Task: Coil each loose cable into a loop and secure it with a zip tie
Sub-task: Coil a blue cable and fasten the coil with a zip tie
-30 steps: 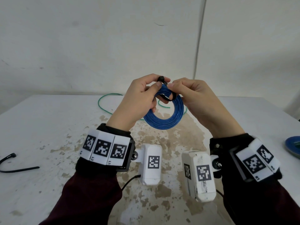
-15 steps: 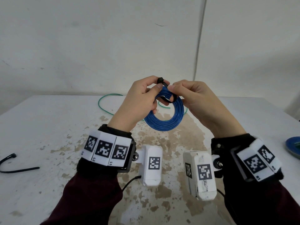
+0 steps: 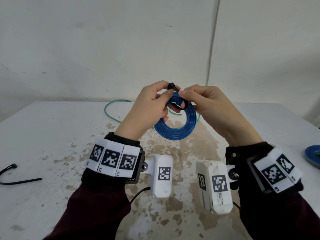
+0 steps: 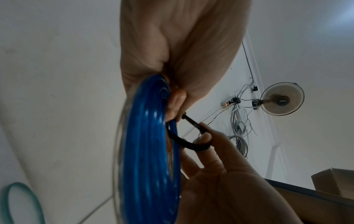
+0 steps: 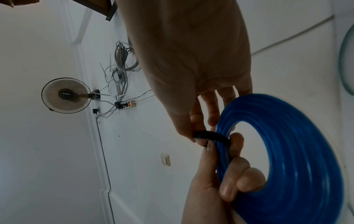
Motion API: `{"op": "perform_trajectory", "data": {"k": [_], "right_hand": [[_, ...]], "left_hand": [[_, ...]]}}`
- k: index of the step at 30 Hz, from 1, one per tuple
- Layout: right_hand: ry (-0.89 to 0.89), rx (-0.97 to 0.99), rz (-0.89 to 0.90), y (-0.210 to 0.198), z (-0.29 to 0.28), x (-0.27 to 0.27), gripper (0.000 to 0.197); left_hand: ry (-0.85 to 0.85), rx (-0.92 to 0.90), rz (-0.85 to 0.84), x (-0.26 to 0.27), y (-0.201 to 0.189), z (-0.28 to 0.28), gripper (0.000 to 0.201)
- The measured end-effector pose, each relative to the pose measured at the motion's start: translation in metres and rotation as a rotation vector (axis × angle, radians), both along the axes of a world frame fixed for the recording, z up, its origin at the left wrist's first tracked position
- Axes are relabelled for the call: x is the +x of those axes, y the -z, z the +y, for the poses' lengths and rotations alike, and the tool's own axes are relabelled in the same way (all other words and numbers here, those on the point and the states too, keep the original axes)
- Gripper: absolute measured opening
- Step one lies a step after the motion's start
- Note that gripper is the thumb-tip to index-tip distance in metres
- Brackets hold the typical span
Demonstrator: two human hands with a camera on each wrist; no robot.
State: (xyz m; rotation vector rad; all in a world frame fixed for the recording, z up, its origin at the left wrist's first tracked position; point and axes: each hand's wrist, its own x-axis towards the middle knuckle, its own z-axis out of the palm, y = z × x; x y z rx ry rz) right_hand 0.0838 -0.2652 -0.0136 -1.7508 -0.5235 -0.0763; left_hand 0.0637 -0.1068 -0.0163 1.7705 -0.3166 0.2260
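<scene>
The left hand (image 3: 149,108) held the blue cable coil (image 3: 176,130) above the desk (image 3: 43,135), its grip curled round the upper left arc of the coil, thumb on the near face and fingers hooked through the opening, as the right wrist view showed. Its thumb and forefinger also pinched the head end of the black zip tie (image 3: 173,87), which stuck up at the very top of the coil. The right hand (image 3: 213,108) met it there, its grip pinching the strap of the tie between thumb and forefinger. The strap ran from the head down and to the right, then bent back left through the coil's opening, making a small loose loop around the bundled turns. The coil hung below the two hands, its flat face tilted toward the camera, its ring roughly upright.

Compared with half a second before, both hands and the coil sat almost where they had been; the tie's head remained at the top, and the loop round the turns looked about as loose.

Behind the coil a green cable (image 3: 110,110) lay uncoiled on the desk. A second black zip tie (image 3: 17,181) lay at the left edge, and a blue dish (image 3: 313,156) at the right edge.
</scene>
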Motion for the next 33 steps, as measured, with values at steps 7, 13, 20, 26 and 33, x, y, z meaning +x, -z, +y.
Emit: {"op": "perform_trajectory", "data": {"k": [7, 13, 20, 26, 33], "right_hand": [[0.018, 0.003, -0.017, -0.001, 0.003, -0.005, 0.035], [0.053, 0.022, -0.047, -0.003, 0.005, -0.008, 0.037], [0.135, 0.006, -0.064, -0.004, 0.003, -0.004, 0.019], [0.117, 0.017, -0.003, -0.003, -0.002, -0.001, 0.011], [0.032, 0.034, 0.085, -0.006, -0.008, -0.001, 0.017]], "left_hand": [[-0.061, 0.082, -0.096, -0.002, -0.002, -0.001, 0.022], [-0.106, 0.154, -0.165, -0.004, -0.003, -0.006, 0.022], [-0.042, 0.250, -0.150, -0.006, -0.007, -0.003, 0.026], [-0.012, 0.334, -0.104, -0.007, -0.005, -0.002, 0.025], [0.086, 0.394, -0.064, -0.013, -0.008, -0.004, 0.023]]}}
